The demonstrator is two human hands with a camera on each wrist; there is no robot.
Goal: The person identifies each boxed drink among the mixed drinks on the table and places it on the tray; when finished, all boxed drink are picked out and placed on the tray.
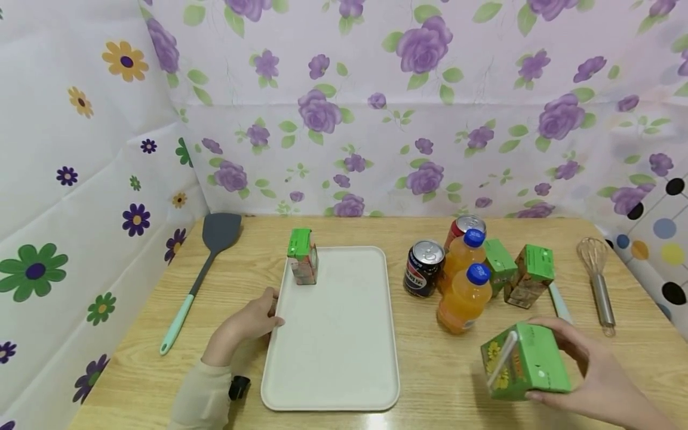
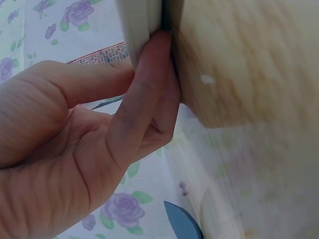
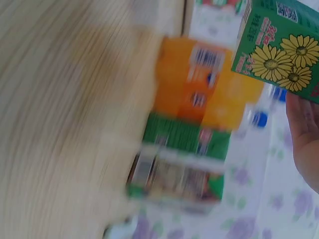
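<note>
My left hand (image 1: 249, 322) pinches the left rim of a white rectangular tray (image 1: 333, 346); in the left wrist view the thumb and fingers close on the tray's edge (image 2: 133, 27). A juice carton (image 1: 303, 263) with a green top stands in the tray's back left corner. At the front right, my right hand (image 1: 596, 367) grips a green drink carton (image 1: 537, 361) tilted over the table, a white straw along its side. Yellow flowers show on this carton (image 3: 284, 59) in the right wrist view.
Right of the tray stand a black can (image 1: 423, 272), a red can (image 1: 466, 226), two orange juice bottles (image 1: 464, 301), a green carton (image 1: 498, 266) and a brown-and-green carton (image 1: 529, 278). A whisk (image 1: 599, 280) lies far right, partly hidden mint handle (image 1: 561, 304) beside it. A spatula (image 1: 206, 263) lies left.
</note>
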